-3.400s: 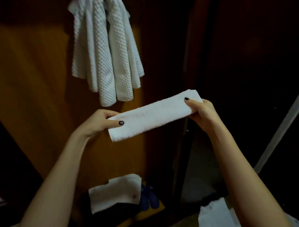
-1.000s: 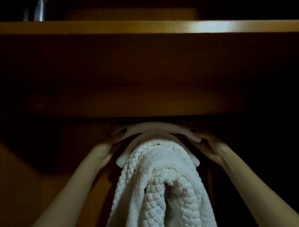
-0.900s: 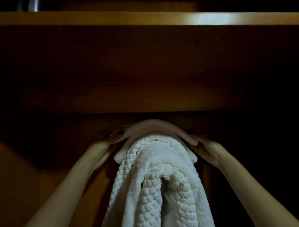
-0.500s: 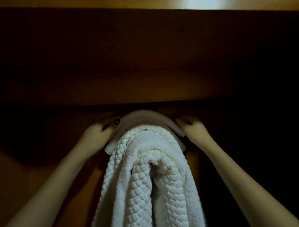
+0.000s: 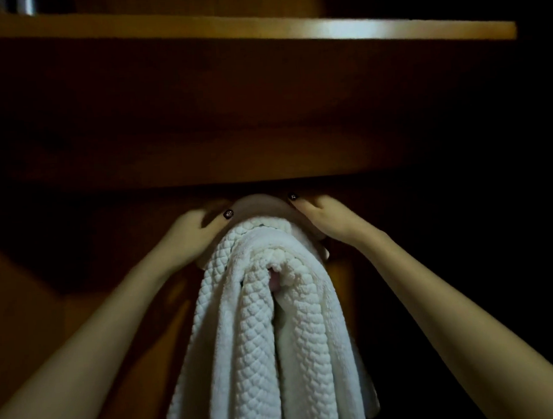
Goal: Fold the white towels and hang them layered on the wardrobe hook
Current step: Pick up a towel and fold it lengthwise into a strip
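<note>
Where the folded towel (image 5: 262,205) arches over the hung waffle towel (image 5: 264,320), left hand (image 5: 194,235) and right hand (image 5: 329,219) each grip an end. Best drawn down evenly, centred; hook unseen.

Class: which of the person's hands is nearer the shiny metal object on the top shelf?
Left. The left hand, gripping the left end of the folded towel, lies below and right of the metal object; the right hand grips the other end, farther right.
</note>
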`<state>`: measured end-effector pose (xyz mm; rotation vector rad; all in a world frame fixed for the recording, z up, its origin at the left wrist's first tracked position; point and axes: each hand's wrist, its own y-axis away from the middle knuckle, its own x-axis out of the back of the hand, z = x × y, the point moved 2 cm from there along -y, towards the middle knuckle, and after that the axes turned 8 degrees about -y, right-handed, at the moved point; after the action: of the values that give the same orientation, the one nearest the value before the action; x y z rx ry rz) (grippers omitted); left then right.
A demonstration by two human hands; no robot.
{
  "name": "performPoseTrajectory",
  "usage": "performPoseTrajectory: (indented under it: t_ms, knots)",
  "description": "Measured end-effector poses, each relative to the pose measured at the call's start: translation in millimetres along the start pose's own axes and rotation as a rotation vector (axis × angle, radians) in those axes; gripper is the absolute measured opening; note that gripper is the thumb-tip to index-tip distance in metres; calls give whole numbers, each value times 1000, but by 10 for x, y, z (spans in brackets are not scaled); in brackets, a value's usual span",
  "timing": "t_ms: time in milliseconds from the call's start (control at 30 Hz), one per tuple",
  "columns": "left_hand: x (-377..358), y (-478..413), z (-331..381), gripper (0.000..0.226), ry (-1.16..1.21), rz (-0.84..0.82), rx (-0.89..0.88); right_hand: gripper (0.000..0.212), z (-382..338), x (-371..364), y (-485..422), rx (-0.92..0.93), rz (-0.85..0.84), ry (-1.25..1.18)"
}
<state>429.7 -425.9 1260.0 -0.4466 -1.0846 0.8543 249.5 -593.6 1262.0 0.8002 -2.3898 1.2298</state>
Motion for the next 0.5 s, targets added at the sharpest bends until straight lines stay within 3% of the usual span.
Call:
performPoseTrajectory:
  t_ms: [100,200,300,500]
  knots:
    - [174,199,176,37,-21,143,-100,29,-303,115,275,119,113,18]
    - [303,572,431,33,-46,207,-209,45,-520,118,741,179,152,149]
    - [302,1035,689,33,-54,228,-307,45,-709,98,1357,176,145,213]
    - [-197,2030,1088,38,-19,162,-487,50,-787,176,2810,31,155,386]
